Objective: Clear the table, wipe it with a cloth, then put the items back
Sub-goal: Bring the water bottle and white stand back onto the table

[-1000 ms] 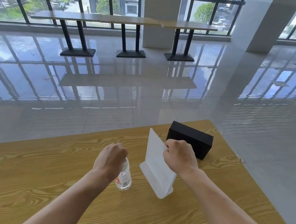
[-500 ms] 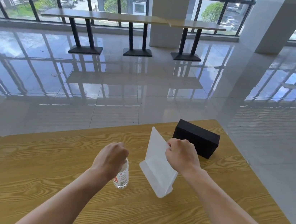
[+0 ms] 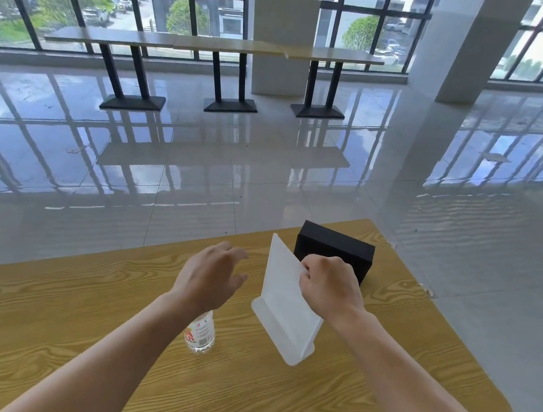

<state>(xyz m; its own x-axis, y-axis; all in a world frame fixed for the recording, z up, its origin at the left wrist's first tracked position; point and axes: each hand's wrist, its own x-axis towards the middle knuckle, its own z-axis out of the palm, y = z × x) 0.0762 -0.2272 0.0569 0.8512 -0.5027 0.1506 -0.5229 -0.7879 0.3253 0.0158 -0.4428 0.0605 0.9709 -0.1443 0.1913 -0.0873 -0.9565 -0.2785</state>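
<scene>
The right hand pinches the upper edge of the stand, with its fingers curled over that edge. The stand's base lies below the hand and nearer the person. It appears to rest on the table, but contact cannot be confirmed. The box lies just beyond the right hand, close behind the stand.

The left hand hovers with its fingers spread and loose, holding nothing. The bottle stands upright directly under its wrist and is partly hidden by it.

Hazards:
- The grip is a pinch at the top edge only. If lifted, the stand may pivot or slip, and its base may strike the box or the bottle.
- The left wrist is close over the bottle. Lowering or drawing back the arm may tip the bottle, which could then roll off the table.
</scene>
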